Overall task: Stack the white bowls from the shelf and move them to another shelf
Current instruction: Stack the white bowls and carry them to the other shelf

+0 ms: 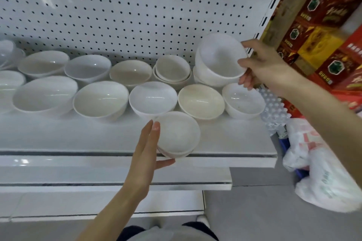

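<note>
Done so far: three small piles exist; a front stack (177, 135) at the lip of the shelf (235, 143), a nested pair (172, 70) near the pegboard (117, 6), and a back-right stack (204, 79).
In hand: my right hand (264, 68) has a tilted bowl (221, 56) just above the back-right stack; I judge it is either going onto that pile or coming off it.
Left to do: the single bowls (100, 99) lie loose in two rows, so most of the stacking remains; I see nothing on another shelf, so the moving looks unstarted.
Right fingers: thumb over the rim, fingers curled under the wall; clamped on the tilted bowl.
Left fingers: my left hand (146, 154) lies long against the front stack's side, thumb hooked beneath its base; clasping it.
Bowls' look: glossy white, smooth, round, open side up; some slightly cream; sizes differ, larger ones to the left; likely slippery.
</note>
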